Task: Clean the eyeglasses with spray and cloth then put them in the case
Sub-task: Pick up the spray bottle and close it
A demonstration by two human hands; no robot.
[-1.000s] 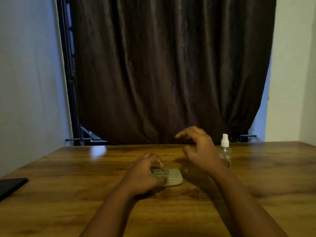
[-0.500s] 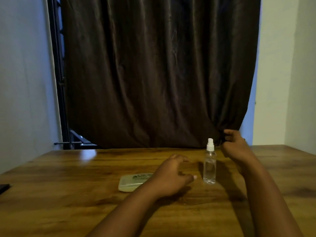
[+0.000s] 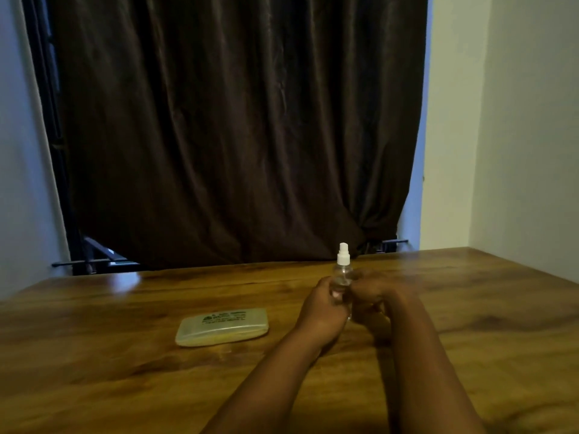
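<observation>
Both of your hands closed around the spray bottle (image 3: 342,270), which stood upright on the tabletop (image 3: 125,355) right of centre. Half a second before, neither hand touched it: the left hand (image 3: 322,311) hovered beside the case (image 3: 222,326) and the right hand (image 3: 372,297) was raised behind the bottle. The left fingers (image 3: 329,288) were curled against the bottle's left side; the right fingers, blurred, wrapped its right side, so the exact contact could not be told. Only the white nozzle and clear shoulder showed above your hands. The case lay shut and flat to the left, well apart from the bottle, no longer under your left hand. The dark curtain (image 3: 235,126) hung behind.
</observation>
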